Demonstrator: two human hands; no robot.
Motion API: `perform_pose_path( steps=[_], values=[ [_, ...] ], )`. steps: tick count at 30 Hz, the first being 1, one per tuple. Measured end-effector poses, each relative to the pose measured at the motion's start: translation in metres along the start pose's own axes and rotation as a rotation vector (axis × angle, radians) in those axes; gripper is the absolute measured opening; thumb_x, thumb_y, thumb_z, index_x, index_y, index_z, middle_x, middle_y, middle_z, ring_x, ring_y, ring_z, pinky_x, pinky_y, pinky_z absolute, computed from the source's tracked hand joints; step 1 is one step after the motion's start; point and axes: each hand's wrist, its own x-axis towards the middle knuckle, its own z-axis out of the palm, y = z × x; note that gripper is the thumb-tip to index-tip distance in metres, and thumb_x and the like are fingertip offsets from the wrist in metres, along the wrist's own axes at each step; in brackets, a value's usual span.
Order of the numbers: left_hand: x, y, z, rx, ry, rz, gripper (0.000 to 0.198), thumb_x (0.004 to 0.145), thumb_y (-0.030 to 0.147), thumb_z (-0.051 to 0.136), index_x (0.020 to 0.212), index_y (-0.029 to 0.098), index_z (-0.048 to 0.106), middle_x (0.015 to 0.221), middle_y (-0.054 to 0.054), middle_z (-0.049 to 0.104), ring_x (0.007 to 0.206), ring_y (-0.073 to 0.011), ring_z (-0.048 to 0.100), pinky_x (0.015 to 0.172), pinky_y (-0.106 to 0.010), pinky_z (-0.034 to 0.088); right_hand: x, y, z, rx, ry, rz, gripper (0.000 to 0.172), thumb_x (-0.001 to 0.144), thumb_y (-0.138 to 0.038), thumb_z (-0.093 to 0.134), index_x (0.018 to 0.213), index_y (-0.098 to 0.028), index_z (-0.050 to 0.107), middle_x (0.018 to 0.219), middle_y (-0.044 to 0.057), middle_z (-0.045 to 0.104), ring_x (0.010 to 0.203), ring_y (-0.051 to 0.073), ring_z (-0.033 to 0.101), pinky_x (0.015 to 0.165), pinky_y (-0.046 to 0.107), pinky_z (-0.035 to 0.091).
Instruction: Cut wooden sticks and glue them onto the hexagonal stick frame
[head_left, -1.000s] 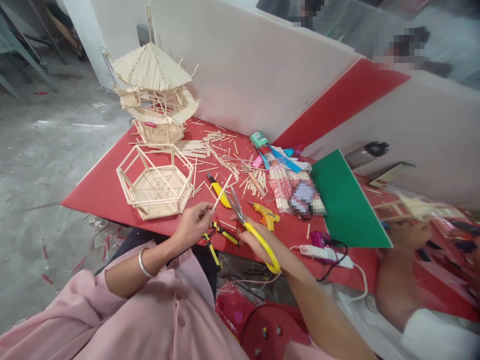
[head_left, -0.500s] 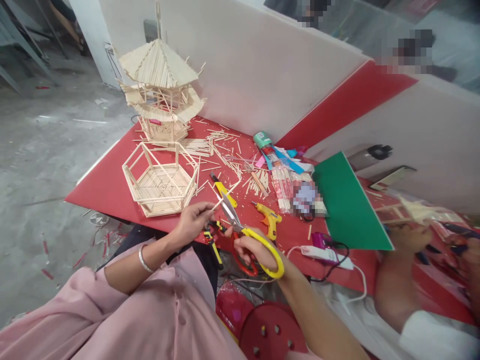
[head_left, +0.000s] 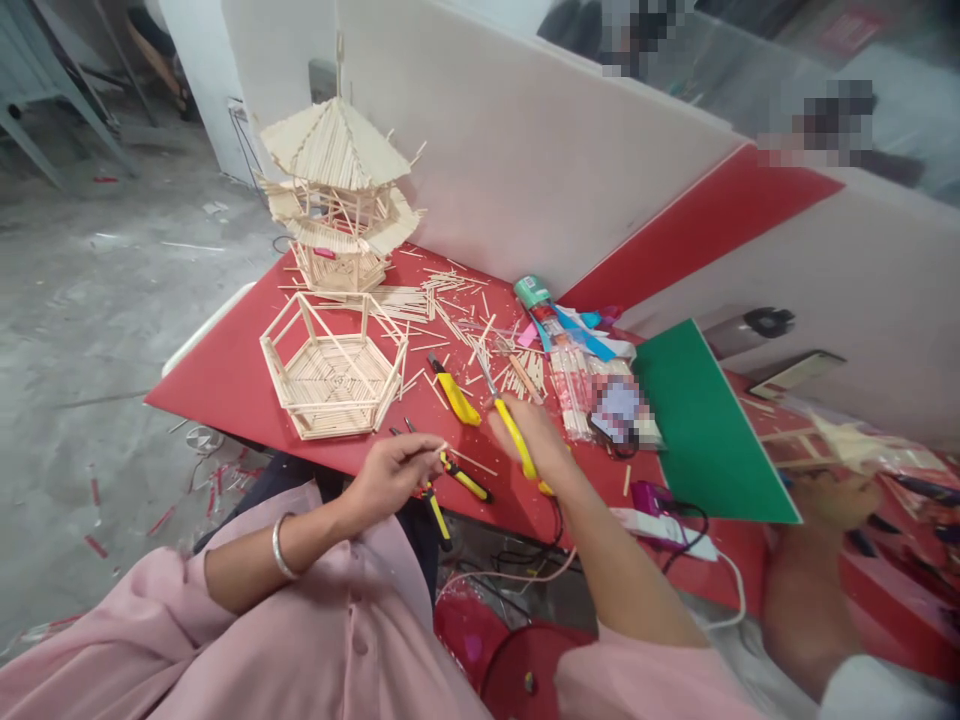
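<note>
My left hand (head_left: pixel 396 468) is closed in a pinch on a short wooden stick (head_left: pixel 444 449) at the table's front edge. Right of it, my right hand (head_left: pixel 534 436) is shut on yellow-handled scissors (head_left: pixel 516 438), whose blades point away over loose sticks. Black-and-yellow pliers (head_left: pixel 468 478) lie just below and beside my left fingertips. Between the hands, farther back, rests a yellow utility knife (head_left: pixel 456 398). On the left stands a hexagonal stick frame (head_left: pixel 337 415) with a slatted floor. Behind it rises a tiered stick pagoda (head_left: pixel 337 150).
Loose sticks (head_left: pixel 405 303) are scattered over the red table (head_left: pixel 210 370). To the right are packaged sticks (head_left: pixel 571 390), a green board (head_left: pixel 712 440) and a white power strip (head_left: pixel 667 532) with cords. Another person's arm (head_left: pixel 810 580) is at the far right. A pale partition (head_left: pixel 480 150) stands behind.
My right hand has moved away from my left, forward and right, carrying the scissors toward the loose sticks. My left hand keeps its pinch. The whole view has shifted slightly.
</note>
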Motion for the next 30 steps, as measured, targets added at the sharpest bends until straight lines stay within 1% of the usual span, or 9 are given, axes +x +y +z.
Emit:
perform_pose_path(
  steps=[3,8,14,18,21,24,26,27,30],
  values=[
    [-0.008,0.002,0.003,-0.2,-0.057,-0.137,0.04,0.077,0.052,0.071,0.087,0.014,0.064,0.067,-0.001,0.067,0.047,-0.0074,0.054,0.047,-0.02,0.045,0.037,0.002,-0.004,-0.049,-0.076,0.039,0.031,0.088,-0.034,0.048,0.104,-0.019,0.069,0.103,0.015,0.073,0.099,0.029,0.068,0.078,0.032,0.047],
    [-0.014,0.02,-0.005,-0.346,-0.037,-0.152,0.043,0.073,0.053,0.077,0.08,0.014,0.06,0.065,0.001,0.065,0.044,-0.0037,0.051,0.042,-0.015,0.037,0.083,-0.004,0.001,-0.096,-0.124,0.12,0.043,0.094,-0.041,0.039,0.123,-0.021,0.064,0.125,0.018,0.067,0.118,0.033,0.06,0.091,0.041,0.046],
    [-0.029,0.054,-0.02,-0.431,-0.096,-0.162,0.034,0.073,0.041,0.081,0.086,0.015,0.063,0.058,0.002,0.063,0.046,-0.0076,0.056,0.045,-0.018,0.044,0.121,-0.014,0.019,-0.104,-0.047,0.19,0.049,0.093,-0.038,0.041,0.135,-0.016,0.055,0.128,0.021,0.064,0.117,0.034,0.062,0.092,0.043,0.047],
    [-0.035,0.085,-0.04,-0.359,-0.022,-0.066,0.028,0.07,0.037,0.083,0.081,0.015,0.069,0.063,-0.002,0.068,0.056,-0.0117,0.063,0.056,-0.023,0.052,0.133,-0.02,0.023,-0.095,0.018,0.182,0.048,0.09,-0.037,0.049,0.132,-0.015,0.057,0.121,0.021,0.067,0.113,0.031,0.064,0.088,0.038,0.049],
    [-0.031,0.113,-0.067,-0.167,0.064,0.033,0.023,0.063,0.033,0.086,0.074,0.017,0.073,0.068,-0.004,0.07,0.061,-0.0138,0.064,0.061,-0.027,0.053,0.131,-0.022,0.014,-0.094,0.078,0.144,0.051,0.086,-0.039,0.057,0.128,-0.009,0.06,0.116,0.025,0.068,0.113,0.034,0.064,0.088,0.041,0.049],
    [-0.013,0.136,-0.102,0.033,0.167,0.08,0.017,0.062,0.025,0.084,0.074,0.018,0.075,0.066,-0.002,0.069,0.056,-0.0107,0.059,0.052,-0.023,0.046,0.119,-0.021,0.0,-0.066,0.16,0.079,0.053,0.087,-0.039,0.057,0.129,-0.006,0.059,0.124,0.028,0.063,0.119,0.037,0.06,0.093,0.046,0.046],
    [0.007,0.145,-0.125,0.15,0.15,0.012,0.014,0.064,0.024,0.082,0.074,0.018,0.075,0.057,0.0,0.063,0.048,-0.0081,0.052,0.042,-0.02,0.035,0.103,-0.023,-0.006,-0.018,0.189,0.007,0.049,0.09,-0.038,0.053,0.131,-0.013,0.059,0.128,0.021,0.063,0.121,0.031,0.059,0.097,0.041,0.046],
    [0.017,0.147,-0.134,0.208,0.108,-0.049,0.012,0.066,0.024,0.081,0.072,0.017,0.074,0.055,0.0,0.062,0.045,-0.0078,0.05,0.039,-0.02,0.032,0.091,-0.025,-0.008,0.03,0.199,-0.036,0.047,0.09,-0.038,0.052,0.132,-0.016,0.059,0.129,0.016,0.064,0.121,0.027,0.059,0.098,0.038,0.045],
    [0.044,0.15,-0.153,0.362,0.069,-0.188,0.012,0.064,0.021,0.082,0.063,0.016,0.07,0.053,-0.002,0.062,0.042,-0.0082,0.051,0.036,-0.02,0.03,0.045,-0.045,-0.007,0.328,0.249,-0.177,0.043,0.09,-0.043,0.055,0.124,-0.02,0.065,0.122,0.01,0.069,0.111,0.024,0.064,0.098,0.036,0.047]
  ],
)
